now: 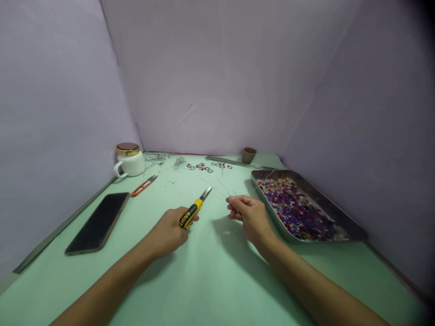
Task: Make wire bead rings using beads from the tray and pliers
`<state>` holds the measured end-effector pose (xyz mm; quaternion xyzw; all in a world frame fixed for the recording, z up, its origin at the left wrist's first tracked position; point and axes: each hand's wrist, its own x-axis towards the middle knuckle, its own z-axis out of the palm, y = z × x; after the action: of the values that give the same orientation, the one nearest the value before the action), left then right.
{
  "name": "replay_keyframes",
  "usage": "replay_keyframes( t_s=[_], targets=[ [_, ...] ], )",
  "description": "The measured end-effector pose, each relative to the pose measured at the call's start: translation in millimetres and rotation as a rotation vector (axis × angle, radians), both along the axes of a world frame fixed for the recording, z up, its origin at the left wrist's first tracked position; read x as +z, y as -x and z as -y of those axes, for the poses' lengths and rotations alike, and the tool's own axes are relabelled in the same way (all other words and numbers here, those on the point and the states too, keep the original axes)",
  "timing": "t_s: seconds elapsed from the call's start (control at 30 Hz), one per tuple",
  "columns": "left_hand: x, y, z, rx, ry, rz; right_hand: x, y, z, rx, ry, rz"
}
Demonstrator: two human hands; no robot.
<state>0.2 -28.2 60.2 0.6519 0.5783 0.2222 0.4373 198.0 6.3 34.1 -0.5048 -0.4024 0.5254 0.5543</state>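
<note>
My left hand [170,231] is closed round a yellow and black utility knife [194,209], whose metal tip points up and to the right. My right hand [247,216] pinches thin wire strands [227,188] that run up and away from its fingertips. Both hands hover just over the pale green table [210,271], a hand's width apart. Just right of my right hand stands a metal tray [343,213] filled with purple, red and white beads [299,210].
A black phone [98,222] lies at the left. Orange thread snips [144,184] and a white lidded mug [129,159] sit behind it. Small beaded rings [204,166], wire scraps [158,158] and a small brown cup [248,155] lie along the back. Purple walls enclose the table.
</note>
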Motion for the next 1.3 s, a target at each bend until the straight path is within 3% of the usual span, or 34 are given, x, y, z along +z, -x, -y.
replay_keyframes(
  t_s=[0.57, 0.87, 1.3],
  targets=[
    [-0.4, -3.1, 1.5, 0.03, -0.019, 0.056, 4.2, 2.7, 12.6, -0.037, -0.247, 0.323],
    [0.5, 6.9, -3.6, 0.025, 0.07, 0.105, -4.2, -0.2, 4.6, -0.014, -0.141, 0.134],
    [-1.0, 2.6, -1.7, 0.059, 0.15, 0.169, -2.4, 0.3, 7.1, -0.08, -0.26, 0.377]
  ],
)
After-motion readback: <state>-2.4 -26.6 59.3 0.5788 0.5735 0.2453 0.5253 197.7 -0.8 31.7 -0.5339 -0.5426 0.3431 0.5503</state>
